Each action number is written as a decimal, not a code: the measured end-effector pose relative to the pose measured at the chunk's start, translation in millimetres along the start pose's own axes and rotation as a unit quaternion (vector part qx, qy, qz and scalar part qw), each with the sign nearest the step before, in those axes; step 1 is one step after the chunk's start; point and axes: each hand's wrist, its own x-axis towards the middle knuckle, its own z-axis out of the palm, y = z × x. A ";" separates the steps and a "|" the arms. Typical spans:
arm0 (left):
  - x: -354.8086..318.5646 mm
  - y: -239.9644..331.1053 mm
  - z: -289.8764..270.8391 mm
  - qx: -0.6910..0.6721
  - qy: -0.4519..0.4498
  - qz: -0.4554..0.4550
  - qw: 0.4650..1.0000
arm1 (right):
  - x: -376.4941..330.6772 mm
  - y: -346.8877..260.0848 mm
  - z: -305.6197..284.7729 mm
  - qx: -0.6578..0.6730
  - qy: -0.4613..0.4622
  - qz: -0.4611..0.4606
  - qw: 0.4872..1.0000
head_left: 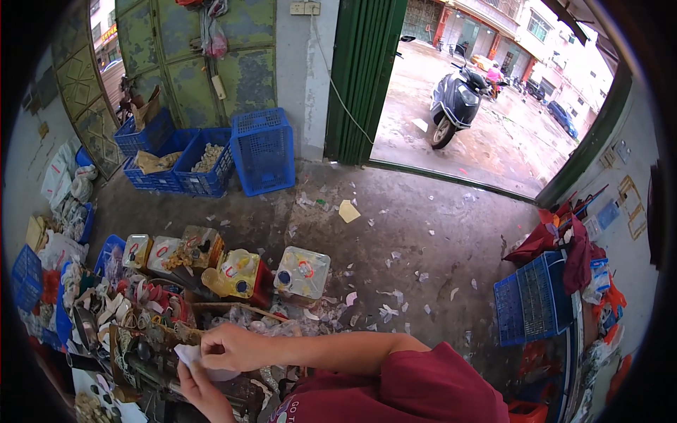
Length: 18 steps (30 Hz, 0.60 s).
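Observation:
Both my hands are close together at the lower left, over a cluttered workbench. My right hand (234, 348) has its fingers curled in a pinch on a small, pale white piece of thin material (187, 354). Just below, my left hand (203, 395) grips the same white piece from its other side. Part of the piece is hidden behind my fingers, and its exact kind cannot be made out. Beside my hands on the bench lies a dark metal machine part (151, 374).
Plastic jugs (302, 272) stand beyond the bench. A heap of shoe parts and scraps (134, 303) lies left. Blue crates (262, 151) stand by the green metal doors, another blue crate (532, 299) at right. Scraps litter the floor. A scooter (458, 102) is parked outside the doorway.

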 end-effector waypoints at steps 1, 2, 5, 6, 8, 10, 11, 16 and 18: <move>-0.8 -8.0 6.2 0.080 -0.021 0.061 0.995 | -1.9 1.1 -4.3 -0.031 -0.003 0.046 0.998; -3.2 -2.9 9.4 0.121 -0.033 0.070 0.990 | -1.5 3.3 -2.7 -0.045 0.005 0.041 0.998; -4.6 4.1 8.0 0.148 -0.042 0.076 0.985 | -1.3 6.7 2.3 -0.062 0.027 0.010 0.998; -5.3 6.6 4.9 0.111 -0.034 0.057 0.992 | -2.9 1.6 2.5 -0.049 0.032 -0.012 0.998; -4.2 9.9 -1.4 0.037 -0.020 0.019 0.999 | -6.1 -4.9 4.5 -0.013 0.043 -0.052 0.998; -0.5 1.4 2.8 0.008 0.013 0.053 0.998 | -12.1 -7.9 2.4 0.022 0.062 -0.082 0.994; 0.4 -0.5 1.7 -0.002 0.036 0.070 0.997 | -13.5 -10.9 4.2 0.043 0.083 -0.108 0.990; 32.1 2.8 -59.1 -0.205 0.159 0.011 0.966 | -33.4 -28.6 -23.5 0.127 0.113 -0.074 0.983; 31.0 19.6 -78.5 -0.240 0.178 0.038 0.954 | -53.9 -12.8 -73.1 0.190 0.009 0.115 0.975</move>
